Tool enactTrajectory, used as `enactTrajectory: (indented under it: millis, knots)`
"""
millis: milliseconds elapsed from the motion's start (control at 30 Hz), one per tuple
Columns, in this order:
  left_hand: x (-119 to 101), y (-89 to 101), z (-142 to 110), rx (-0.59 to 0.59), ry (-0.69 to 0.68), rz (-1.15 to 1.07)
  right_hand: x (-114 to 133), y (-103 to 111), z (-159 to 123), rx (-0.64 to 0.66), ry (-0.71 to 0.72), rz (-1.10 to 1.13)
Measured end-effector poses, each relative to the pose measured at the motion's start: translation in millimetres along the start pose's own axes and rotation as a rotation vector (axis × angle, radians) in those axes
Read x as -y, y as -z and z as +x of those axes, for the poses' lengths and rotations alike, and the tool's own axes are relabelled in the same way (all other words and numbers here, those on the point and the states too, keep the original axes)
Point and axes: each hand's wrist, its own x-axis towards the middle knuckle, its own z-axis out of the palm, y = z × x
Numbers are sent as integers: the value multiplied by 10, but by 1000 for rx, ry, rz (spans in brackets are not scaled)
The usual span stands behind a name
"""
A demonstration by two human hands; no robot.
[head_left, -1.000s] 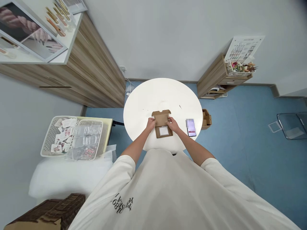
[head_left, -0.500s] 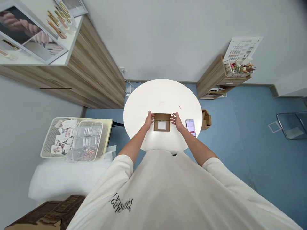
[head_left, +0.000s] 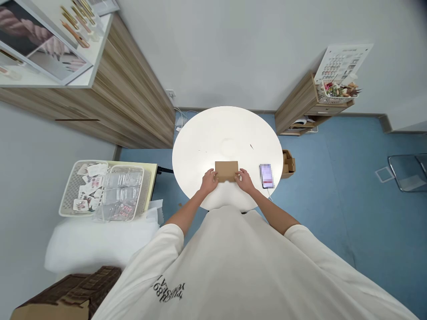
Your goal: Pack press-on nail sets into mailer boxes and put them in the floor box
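Note:
A small brown cardboard box (head_left: 226, 170) lies on the round white table (head_left: 227, 129), its lid folded down over the top. My left hand (head_left: 209, 181) grips the box's left side near the front corner, fingers curled against the edge. On the opposite side, my right hand (head_left: 244, 181) holds the front right corner in the same way. Whatever is inside the box is hidden by the lid. To the right of my right hand, a phone (head_left: 266, 176) with a lit screen lies on the table, a cable running from it.
White baskets (head_left: 139, 195) with clear plastic packs and printed cards stand at the left. A wooden cabinet (head_left: 133, 102) rises behind them. Right of the table are an open cardboard box (head_left: 288, 164) on the floor and a small shelf unit (head_left: 296, 104).
The lid of the cardboard box has come down, covering the white item seen inside before. Both hands have moved from the back corners toward the front corners.

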Motion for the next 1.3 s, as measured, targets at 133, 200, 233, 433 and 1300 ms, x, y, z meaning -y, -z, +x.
enactTrajectory:
  millis: [133,200,233,433,1300]
  knots:
    - [16,-52,-137,101,-2,153,-79,-32,-89,63,6,-163]
    - [-10,-40,-156,159,-3,177,-73,-31,-95,99,16,-210]
    - [-30,-29,-159,184,-3,175,-62,-29,-92,116,20,-221]
    - [-190,77,-162,191,53,47,91,61,-82,105,-2,-165]
    - [-319,282,252,-143,52,-19,471,274,229,-139,-15,-90]
